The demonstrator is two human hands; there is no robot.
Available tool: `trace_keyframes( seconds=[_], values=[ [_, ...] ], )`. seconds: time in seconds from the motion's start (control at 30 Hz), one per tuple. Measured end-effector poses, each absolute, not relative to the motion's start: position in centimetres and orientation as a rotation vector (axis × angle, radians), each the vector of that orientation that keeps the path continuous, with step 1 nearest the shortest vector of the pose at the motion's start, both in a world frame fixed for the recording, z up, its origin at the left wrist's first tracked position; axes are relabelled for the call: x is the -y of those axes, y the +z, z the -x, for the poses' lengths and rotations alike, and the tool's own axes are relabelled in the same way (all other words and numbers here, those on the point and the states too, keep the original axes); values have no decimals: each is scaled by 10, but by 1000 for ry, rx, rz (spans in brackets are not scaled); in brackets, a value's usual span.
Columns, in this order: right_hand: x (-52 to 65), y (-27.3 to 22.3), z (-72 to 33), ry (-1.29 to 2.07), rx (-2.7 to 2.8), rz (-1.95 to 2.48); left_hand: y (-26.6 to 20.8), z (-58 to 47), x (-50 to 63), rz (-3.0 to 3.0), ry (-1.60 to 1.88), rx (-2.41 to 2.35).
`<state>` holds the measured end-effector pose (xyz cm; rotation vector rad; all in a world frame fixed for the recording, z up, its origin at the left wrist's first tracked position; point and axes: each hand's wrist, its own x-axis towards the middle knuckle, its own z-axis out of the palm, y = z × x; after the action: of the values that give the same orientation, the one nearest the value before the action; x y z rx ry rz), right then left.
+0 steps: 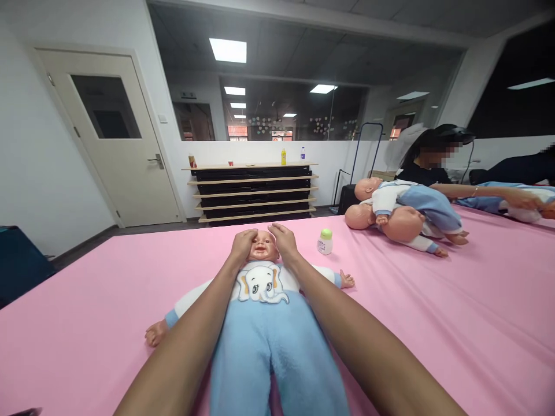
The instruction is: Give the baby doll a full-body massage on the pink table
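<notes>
Doll [260, 323] in white-and-blue suit w/ elephant front lies face up on pink-covered table [87, 300], head nr far edge, legs twd near edge. Person's L hand [243, 245] and R hand [285, 240] cup its head, one per side, fingers loosely curved, not clenched. To R of doll's head, nr far edge: small bottle [325, 244], upright, pale body, green cap on; contents unclear. More dolls [433, 205] piled further R. Beyond table, shelf unit [254, 182] w/ yellow bottle [283, 157] and purple-capped bottle [303, 154] on top, contents too small to tell.
</notes>
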<state>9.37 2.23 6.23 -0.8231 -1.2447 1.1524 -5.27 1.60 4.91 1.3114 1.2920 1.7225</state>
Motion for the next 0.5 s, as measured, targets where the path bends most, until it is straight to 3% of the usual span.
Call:
trace_keyframes(
  seconds=[0.33,0.5],
  values=[
    [-38,22,-79,1448,1294,663,22,59,3,-1117,1612,-932],
    [-42,14,-80,1433,1325,640,25,58,8,-957,1585,-775]
  ],
)
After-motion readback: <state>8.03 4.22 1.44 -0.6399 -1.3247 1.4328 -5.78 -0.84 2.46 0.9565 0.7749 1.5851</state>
